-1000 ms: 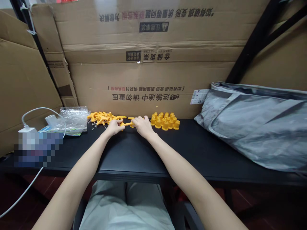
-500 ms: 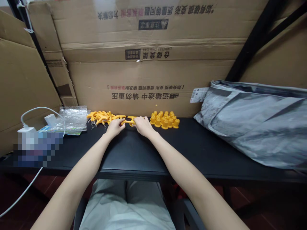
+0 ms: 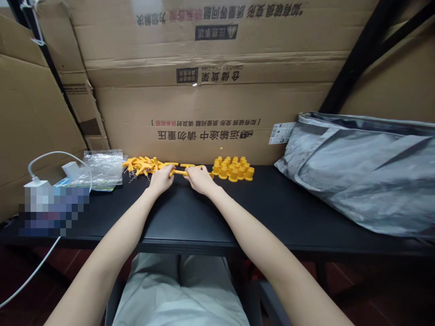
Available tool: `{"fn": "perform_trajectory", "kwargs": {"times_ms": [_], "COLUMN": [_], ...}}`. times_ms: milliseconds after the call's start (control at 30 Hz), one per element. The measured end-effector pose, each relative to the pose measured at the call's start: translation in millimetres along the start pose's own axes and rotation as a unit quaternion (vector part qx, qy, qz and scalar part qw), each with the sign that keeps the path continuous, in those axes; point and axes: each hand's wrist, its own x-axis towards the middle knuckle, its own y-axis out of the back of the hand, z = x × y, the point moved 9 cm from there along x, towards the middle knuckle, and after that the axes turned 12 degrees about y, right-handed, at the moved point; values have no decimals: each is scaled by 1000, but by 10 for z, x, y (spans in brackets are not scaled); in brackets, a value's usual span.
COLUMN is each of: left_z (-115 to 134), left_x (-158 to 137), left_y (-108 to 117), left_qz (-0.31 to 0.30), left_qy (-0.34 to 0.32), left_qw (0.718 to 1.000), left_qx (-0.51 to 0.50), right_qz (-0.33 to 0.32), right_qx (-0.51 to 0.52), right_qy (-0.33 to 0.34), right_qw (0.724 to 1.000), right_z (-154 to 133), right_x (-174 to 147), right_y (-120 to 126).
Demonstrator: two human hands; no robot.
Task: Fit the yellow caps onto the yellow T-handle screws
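Both of my hands are out over the back of the black table. Between them runs a yellow piece with a twisted middle (image 3: 179, 172); its ends disappear into my fingers. My left hand (image 3: 162, 179) is closed on its left end, my right hand (image 3: 200, 179) on the other. Next to my left hand lies a heap of yellow T-shaped handles (image 3: 141, 165), some with thin metal spirals like corkscrews. A yellow handle (image 3: 187, 165) lies just behind my right hand. To that hand's right stand several yellow cup-shaped caps (image 3: 234, 169).
Cardboard (image 3: 204, 104) walls off the back of the table (image 3: 190, 217). A grey bag (image 3: 356, 176) covers the right side. At the left are clear plastic wrapping (image 3: 103, 167), a white charger (image 3: 38, 194) with its cable, and a pixelated item.
My hands are slightly farther apart, so more of the twisted middle shows. My left hand has shifted a little left. The yellow handle behind my right hand is less covered.
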Motion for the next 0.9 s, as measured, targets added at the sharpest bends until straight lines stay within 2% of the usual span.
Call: {"fn": "perform_trajectory", "kwargs": {"times_ms": [233, 533, 900], "left_z": [33, 27, -66], "left_x": [-24, 7, 87], "left_y": [14, -25, -147], "left_qz": [4, 2, -38], "left_qy": [-2, -13, 1], "left_qw": [1000, 1000, 998], "left_qx": [-4, -15, -57], "right_qz": [-10, 24, 16], "right_qx": [38, 4, -39], "right_qy": [2, -17, -18], "right_qw": [999, 1000, 999], "right_z": [38, 61, 21], "right_x": [-9, -8, 23], "right_y": [4, 121, 150]}}
